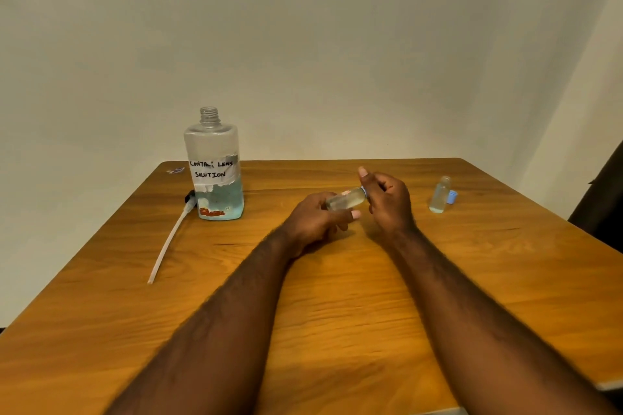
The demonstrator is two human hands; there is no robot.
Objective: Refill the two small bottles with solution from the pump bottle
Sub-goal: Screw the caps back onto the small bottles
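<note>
Small bottle sideways in left grip

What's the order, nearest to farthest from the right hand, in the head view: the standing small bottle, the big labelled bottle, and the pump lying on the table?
1. The standing small bottle, on the table just right of the right hand.
2. The big labelled bottle, well across to the left.
3. The pump, lying left of that bottle, farthest out.

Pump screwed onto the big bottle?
No, the big bottle's neck is bare; the pump lies on the table beside it.
</note>
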